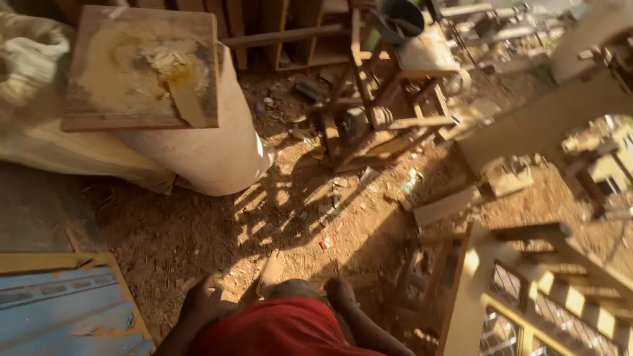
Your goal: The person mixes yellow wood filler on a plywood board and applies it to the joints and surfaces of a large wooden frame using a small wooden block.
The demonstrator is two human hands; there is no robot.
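My left hand (201,298) hangs low at the bottom edge beside my red garment (283,329). Its fingers are loosely apart and I see nothing in it. My right hand (341,291) is a dark, blurred shape in shadow right of the red cloth; its fingers and anything it may hold are unclear. Between the hands a knee and a pale foot or sandal (270,270) point at the sawdust-covered dirt ground (198,231). Neither hand touches any object I can make out.
A wooden board (142,66) dusted with sawdust lies on a full tan sack (204,151). A blue corrugated sheet (59,310) is at lower left. A wooden stool frame (389,112) under a dark bowl (399,20) stands ahead. A pale wooden furniture frame (527,283) fills lower right.
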